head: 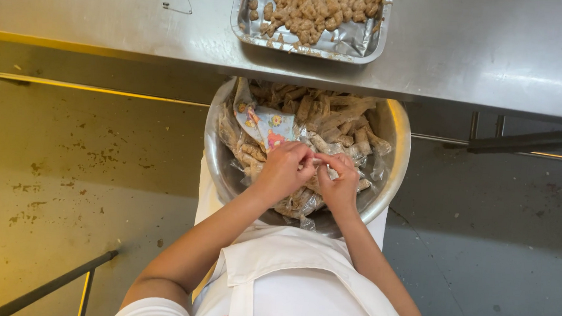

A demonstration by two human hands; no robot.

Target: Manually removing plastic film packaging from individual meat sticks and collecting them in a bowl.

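Note:
A large steel bowl (398, 151) rests on my lap below the table edge, full of brown sticks of food in clear plastic wrappers (337, 116). My left hand (285, 169) and my right hand (339, 180) meet over the middle of the bowl. Both pinch the same small wrapped piece (318, 161) between their fingertips. A patterned cloth or paper with coloured flowers (266, 125) lies in the bowl's left part, just above my left hand.
A foil tray (354, 45) with several brown coated lumps sits on the steel table (491, 53) at the top. A bent wire clip (177, 6) lies on the table's left. Stained floor lies on both sides; metal bars cross at lower left and right.

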